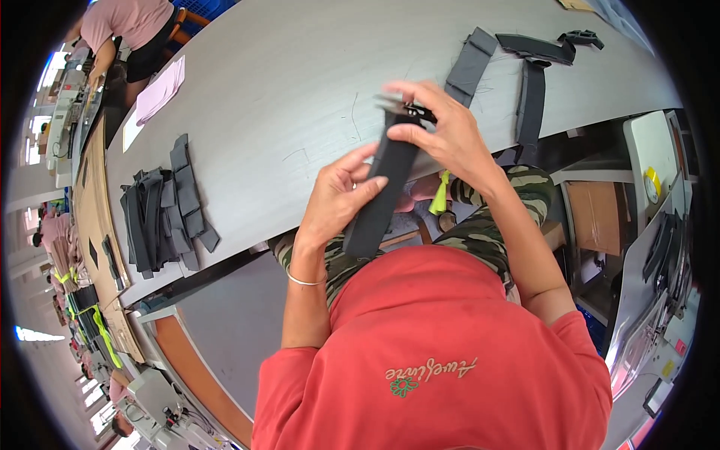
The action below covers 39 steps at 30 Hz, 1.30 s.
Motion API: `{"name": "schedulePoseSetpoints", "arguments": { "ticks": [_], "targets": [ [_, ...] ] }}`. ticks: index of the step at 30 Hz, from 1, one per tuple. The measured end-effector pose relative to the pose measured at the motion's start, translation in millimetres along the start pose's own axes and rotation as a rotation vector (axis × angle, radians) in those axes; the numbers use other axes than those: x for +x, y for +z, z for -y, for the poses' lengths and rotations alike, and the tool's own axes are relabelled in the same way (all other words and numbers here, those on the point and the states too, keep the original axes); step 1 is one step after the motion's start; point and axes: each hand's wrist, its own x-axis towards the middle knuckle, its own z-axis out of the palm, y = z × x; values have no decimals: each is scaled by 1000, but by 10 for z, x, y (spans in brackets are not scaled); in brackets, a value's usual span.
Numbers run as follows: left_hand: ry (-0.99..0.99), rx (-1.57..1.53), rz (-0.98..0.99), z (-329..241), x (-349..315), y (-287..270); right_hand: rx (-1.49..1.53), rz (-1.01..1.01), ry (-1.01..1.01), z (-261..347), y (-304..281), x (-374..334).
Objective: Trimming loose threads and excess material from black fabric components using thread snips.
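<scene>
A folded dark grey fabric strip [373,206] hangs slantwise over the near edge of the table, its lower end in front of my lap. My left hand [337,196] grips it along the middle, with the thumb on top. At the strip's upper end my right hand [450,139] is closed round small black thread snips [420,112]. Their metal blades are smeared by motion and lie across the strip's end. Whether the blades touch the fabric I cannot tell. The right thumb lies close against the strip's edge.
A pile of dark fabric strips [154,217] lies on the pale table [262,82] at left. More strips [531,101] lie at far right, near pink papers' [161,90] opposite side. A person [131,34] works at far left. A cardboard box [592,214] stands at right.
</scene>
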Motion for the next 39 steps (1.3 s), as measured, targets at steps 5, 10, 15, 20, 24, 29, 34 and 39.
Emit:
{"name": "schedulePoseSetpoints", "arguments": {
  "ticks": [5, 10, 15, 20, 24, 29, 34, 39],
  "targets": [
    [92, -226, 6, -190, -19, -165, 438, 200, 363, -164, 2, -75],
    [351, -779, -266, 5, 158, -330, 926, -252, 810, -70, 95, -142],
    [320, -675, -75, 265, 79, -145, 1038, -346, 874, -54, 189, -196],
    [128, -663, -93, 297, 40, -234, 1084, -423, 903, -84, 140, -183],
    [-18, -338, -4, 249, -92, -337, 1156, -441, 886, -51, 187, -199],
    [37, -206, -33, 108, 119, 199, 1162, -310, 803, 62, 346, -312],
    [72, -549, -10, 103, 234, 105, 1162, -191, 745, 126, 355, -366],
    [118, -709, 18, 35, 237, 13, 1060, -88, 740, 105, 318, -399]
  ]
}}
